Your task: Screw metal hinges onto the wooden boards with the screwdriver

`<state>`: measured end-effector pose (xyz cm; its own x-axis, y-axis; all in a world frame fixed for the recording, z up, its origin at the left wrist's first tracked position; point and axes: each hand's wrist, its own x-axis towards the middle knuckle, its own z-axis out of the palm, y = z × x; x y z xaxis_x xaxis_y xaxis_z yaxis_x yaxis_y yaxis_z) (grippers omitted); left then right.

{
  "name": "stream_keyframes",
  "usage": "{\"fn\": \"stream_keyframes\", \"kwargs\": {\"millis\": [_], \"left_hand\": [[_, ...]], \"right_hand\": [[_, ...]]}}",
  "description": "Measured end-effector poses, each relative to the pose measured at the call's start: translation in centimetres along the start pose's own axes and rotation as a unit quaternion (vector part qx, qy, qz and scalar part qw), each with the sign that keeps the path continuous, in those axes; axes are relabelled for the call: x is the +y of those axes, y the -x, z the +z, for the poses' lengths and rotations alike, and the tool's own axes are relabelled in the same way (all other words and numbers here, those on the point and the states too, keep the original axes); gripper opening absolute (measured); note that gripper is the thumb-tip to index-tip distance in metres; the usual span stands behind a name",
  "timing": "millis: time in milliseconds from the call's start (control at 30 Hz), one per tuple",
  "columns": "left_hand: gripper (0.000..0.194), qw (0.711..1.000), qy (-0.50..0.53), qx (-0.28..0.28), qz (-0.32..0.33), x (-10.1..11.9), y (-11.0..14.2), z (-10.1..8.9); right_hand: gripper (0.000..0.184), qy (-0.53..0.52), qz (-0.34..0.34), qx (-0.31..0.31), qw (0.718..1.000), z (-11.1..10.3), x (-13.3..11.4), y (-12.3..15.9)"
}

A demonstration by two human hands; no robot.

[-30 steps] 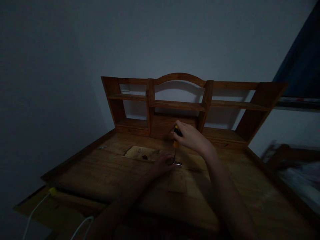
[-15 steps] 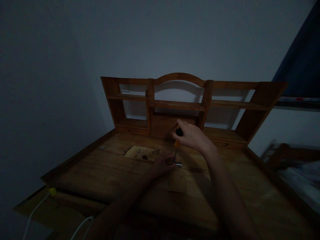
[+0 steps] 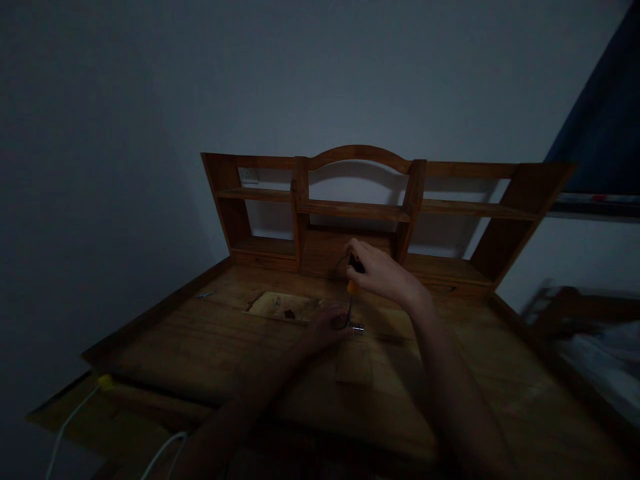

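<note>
My right hand point(image 3: 377, 268) is closed around the yellow and black handle of a screwdriver point(image 3: 353, 287), which stands nearly upright with its shaft pointing down. The screwdriver's tip meets a small shiny metal piece point(image 3: 357, 329), perhaps a hinge, on the wooden desk top point(image 3: 220, 340). From the left, my left hand point(image 3: 327, 325) has its fingers closed on the near end of that metal piece and partly hides it. Just below the metal piece lies a flat wooden board point(image 3: 354, 365). Dim light blurs the fine detail.
A wooden shelf unit point(image 3: 355, 211) stands along the back of the desk against the wall. A pale, rough-edged strip point(image 3: 280, 307) lies left of my hands, and a small thin metal object point(image 3: 205, 295) farther left. A white cable point(image 3: 70, 427) with a yellow end hangs at the front left.
My right hand and the screwdriver handle have shifted slightly to the left, so the shaft stands more upright. The left hand and the metal piece look unmoved.
</note>
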<state>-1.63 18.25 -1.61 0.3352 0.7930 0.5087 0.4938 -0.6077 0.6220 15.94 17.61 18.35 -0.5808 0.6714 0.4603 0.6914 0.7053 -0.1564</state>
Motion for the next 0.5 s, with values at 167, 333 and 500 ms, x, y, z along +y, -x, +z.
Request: {"fn": "stream_keyframes", "kwargs": {"millis": [167,333,500], "left_hand": [[0.024,1.000,-0.017,0.017,-0.006,0.02,-0.01,0.05],[0.019,0.999,-0.038,-0.013,-0.007,0.37,-0.08,-0.13],[0.021,0.999,-0.031,0.012,-0.006,0.28,-0.05,0.03]], "right_hand": [[0.033,0.019,0.026,0.016,0.999,0.11,0.04,-0.02],[0.031,-0.029,-0.007,-0.013,0.999,-0.34,-0.50,0.11],[0.029,-0.011,0.012,0.005,1.000,-0.23,-0.61,0.19]]}}
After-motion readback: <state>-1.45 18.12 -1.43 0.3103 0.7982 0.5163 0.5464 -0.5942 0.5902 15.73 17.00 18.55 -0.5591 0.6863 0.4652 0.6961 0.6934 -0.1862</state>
